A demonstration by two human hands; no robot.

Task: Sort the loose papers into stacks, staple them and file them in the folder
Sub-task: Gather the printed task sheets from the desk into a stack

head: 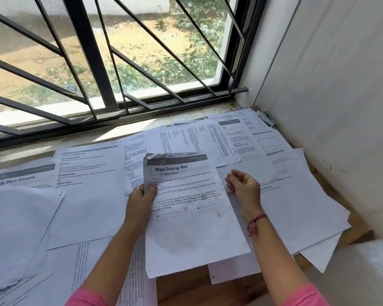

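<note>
sleeves: pink | right wrist: red thread band [255, 224] | rings: both hands | thumbnail: red polish

Loose white printed sheets [93, 195] blanket the brown wooden surface [197, 290]; the white wall [329, 107] closes the right, the black-barred window [119, 62] the far side. Near edge open.

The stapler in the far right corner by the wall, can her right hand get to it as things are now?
Probably yes. The right hand is empty, fingers loosely curled, and the stapler lies uncovered beyond it. Only flat loose papers lie between; the left hand holds the sheet.
</note>
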